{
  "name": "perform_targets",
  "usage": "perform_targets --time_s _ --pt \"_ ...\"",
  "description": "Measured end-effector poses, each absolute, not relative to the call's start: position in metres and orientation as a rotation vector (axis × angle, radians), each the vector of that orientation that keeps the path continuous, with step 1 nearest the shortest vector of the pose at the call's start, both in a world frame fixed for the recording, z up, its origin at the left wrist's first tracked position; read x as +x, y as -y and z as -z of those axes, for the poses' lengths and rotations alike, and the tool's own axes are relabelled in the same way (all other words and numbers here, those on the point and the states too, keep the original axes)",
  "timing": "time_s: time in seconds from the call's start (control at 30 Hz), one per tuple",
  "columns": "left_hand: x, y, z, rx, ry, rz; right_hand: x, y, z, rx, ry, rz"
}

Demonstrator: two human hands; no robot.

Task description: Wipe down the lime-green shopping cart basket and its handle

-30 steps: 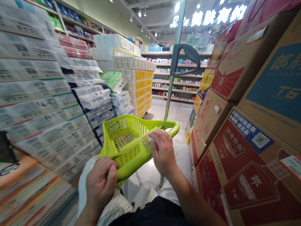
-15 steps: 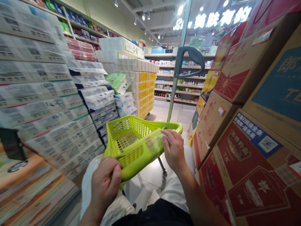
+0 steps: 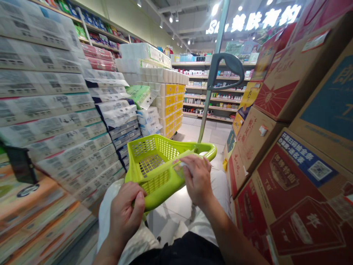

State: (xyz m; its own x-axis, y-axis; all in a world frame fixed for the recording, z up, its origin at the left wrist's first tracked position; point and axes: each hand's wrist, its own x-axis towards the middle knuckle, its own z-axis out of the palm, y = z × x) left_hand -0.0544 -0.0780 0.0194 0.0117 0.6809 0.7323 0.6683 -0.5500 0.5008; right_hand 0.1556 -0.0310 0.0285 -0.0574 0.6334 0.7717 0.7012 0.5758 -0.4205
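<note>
A lime green plastic shopping basket (image 3: 154, 162) with a perforated body sits tilted in front of me over my lap. My left hand (image 3: 125, 213) is closed on its near lower rim. My right hand (image 3: 197, 178) rests on the upper rim with fingers bent, pressing something small and pale against a label there; I cannot make out what it is. A grey trolley handle (image 3: 224, 66) on a metal pole rises from the basket's far side.
Stacked tissue and paper packs (image 3: 55, 117) wall in the left side. Red and brown cardboard cartons (image 3: 278, 154) are piled close on the right. A tiled aisle (image 3: 204, 132) leads to product shelves (image 3: 212, 99) at the back.
My right hand slid out along the basket rim and has come back toward me. The view drifted a little; my left hand kept its grip.
</note>
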Motion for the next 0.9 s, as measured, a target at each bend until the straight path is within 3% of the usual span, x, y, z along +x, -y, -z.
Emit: perform_targets --time_s 0.13,0.43,0.7,0.9 --pt "-0.055 0.076 -0.014 2.221 -1.502 -1.66 0.172 0.016 -0.029 -1.199 1.634 0.075" --pt "-0.051 0.078 -0.026 2.24 -1.51 -1.613 0.108 0.076 -0.031 -0.831 2.028 -0.016" --pt "-0.054 0.075 -0.014 2.251 -1.483 -1.682 0.173 0.017 -0.03 -1.198 1.685 0.097" --pt "-0.052 0.076 -0.019 2.22 -1.511 -1.664 0.141 0.044 -0.024 -1.005 1.78 0.063"
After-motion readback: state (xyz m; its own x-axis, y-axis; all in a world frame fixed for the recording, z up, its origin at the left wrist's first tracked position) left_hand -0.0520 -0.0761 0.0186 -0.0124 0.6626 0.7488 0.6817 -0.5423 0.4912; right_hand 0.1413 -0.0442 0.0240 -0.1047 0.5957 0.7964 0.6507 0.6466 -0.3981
